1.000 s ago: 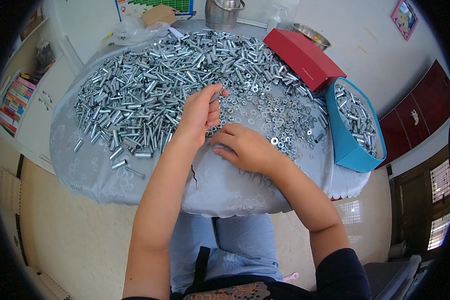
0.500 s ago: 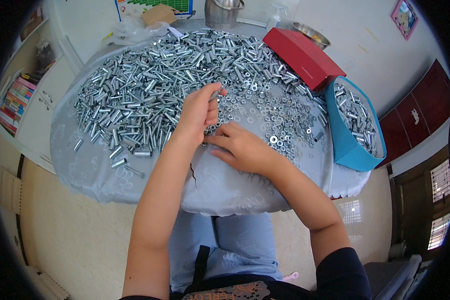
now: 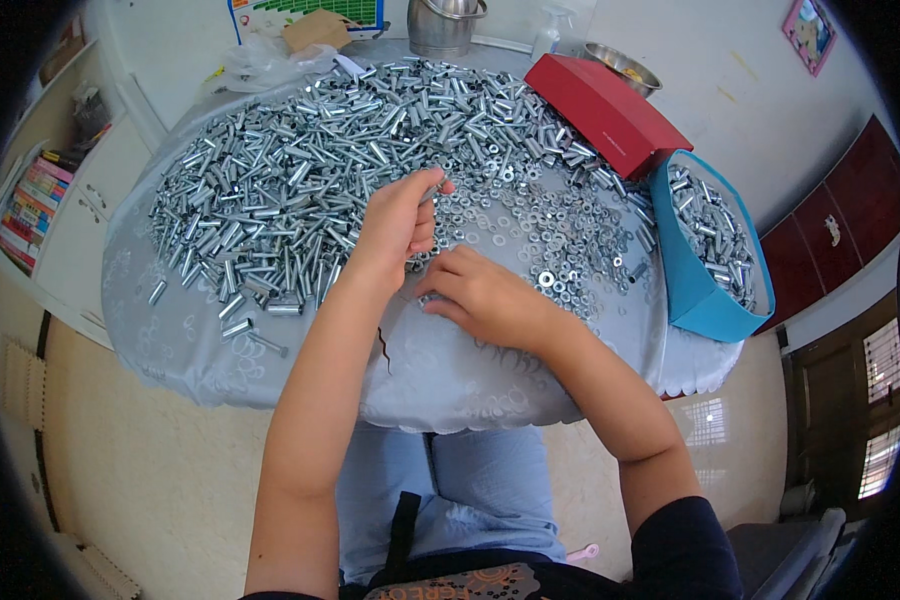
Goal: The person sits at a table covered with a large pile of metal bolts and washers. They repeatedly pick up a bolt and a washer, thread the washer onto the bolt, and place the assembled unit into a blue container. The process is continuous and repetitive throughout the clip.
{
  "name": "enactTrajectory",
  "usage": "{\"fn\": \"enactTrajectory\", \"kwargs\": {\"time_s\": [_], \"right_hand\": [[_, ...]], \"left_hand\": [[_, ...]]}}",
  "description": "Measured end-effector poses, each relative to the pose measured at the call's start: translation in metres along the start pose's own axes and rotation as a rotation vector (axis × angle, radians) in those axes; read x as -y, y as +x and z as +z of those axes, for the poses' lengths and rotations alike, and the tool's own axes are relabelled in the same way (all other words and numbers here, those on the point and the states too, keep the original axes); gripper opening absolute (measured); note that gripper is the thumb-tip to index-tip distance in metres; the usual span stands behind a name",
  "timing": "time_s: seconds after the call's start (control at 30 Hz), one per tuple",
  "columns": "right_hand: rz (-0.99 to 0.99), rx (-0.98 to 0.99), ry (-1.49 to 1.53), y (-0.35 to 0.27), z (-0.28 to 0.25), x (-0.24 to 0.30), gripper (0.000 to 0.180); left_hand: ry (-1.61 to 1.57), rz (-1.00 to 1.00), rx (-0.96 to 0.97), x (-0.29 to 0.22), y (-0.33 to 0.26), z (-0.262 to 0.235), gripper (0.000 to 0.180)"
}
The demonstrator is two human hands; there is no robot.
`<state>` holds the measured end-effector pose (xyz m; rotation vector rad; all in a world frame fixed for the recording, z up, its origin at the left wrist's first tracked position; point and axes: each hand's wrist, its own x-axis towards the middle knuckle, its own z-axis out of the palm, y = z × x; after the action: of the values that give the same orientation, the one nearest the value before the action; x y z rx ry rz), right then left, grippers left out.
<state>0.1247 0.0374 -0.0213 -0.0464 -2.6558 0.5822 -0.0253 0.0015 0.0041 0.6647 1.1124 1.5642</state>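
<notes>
My left hand [image 3: 400, 222] is closed in a fist above the front of the metal pile. Between its thumb and forefinger the end of a slim silver metal piece [image 3: 434, 189] shows; whether it is a bolt or a sleeve is hidden. Just right of it, low over the cloth, my right hand [image 3: 490, 300] has its fingers curled in a pinch. A small silver metal part [image 3: 427, 297] shows at its fingertips, too small to name. Loose bolts and metal sleeves [image 3: 270, 190] spread behind and left of my hands. Nuts and washers [image 3: 560, 245] lie scattered to the right.
A pale patterned tablecloth [image 3: 450, 390] covers the round table. At right stands a blue bin [image 3: 715, 310] full of metal sleeves, beside a red box [image 3: 610, 115]. Behind are a metal pot [image 3: 442, 30], a spray bottle [image 3: 550, 35], a metal bowl [image 3: 625, 68] and a plastic bag [image 3: 270, 65].
My right hand has drawn slightly away from my left, to the right and nearer me, with its fingers more curled. My left hand has barely moved.
</notes>
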Motion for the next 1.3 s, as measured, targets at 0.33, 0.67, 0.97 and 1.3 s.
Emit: {"fn": "enactTrajectory", "kwargs": {"time_s": [0.33, 0.67, 0.97, 1.3], "right_hand": [[0.458, -0.623, 0.365, -0.002, -0.038, -0.009, 0.019], [0.397, -0.574, 0.346, -0.003, -0.034, -0.012, 0.021], [0.379, -0.562, 0.391, -0.005, -0.036, -0.015, 0.017], [0.447, -0.389, 0.332, -0.008, -0.045, -0.014, 0.017]], "left_hand": [[0.094, -0.064, 0.074, 0.001, -0.003, 0.003, 0.021], [0.155, -0.127, 0.227, 0.001, -0.005, 0.007, 0.022], [0.126, -0.147, 0.321, 0.001, -0.007, 0.008, 0.025], [0.334, -0.135, 0.285, 0.006, -0.009, 0.013, 0.028]]}}
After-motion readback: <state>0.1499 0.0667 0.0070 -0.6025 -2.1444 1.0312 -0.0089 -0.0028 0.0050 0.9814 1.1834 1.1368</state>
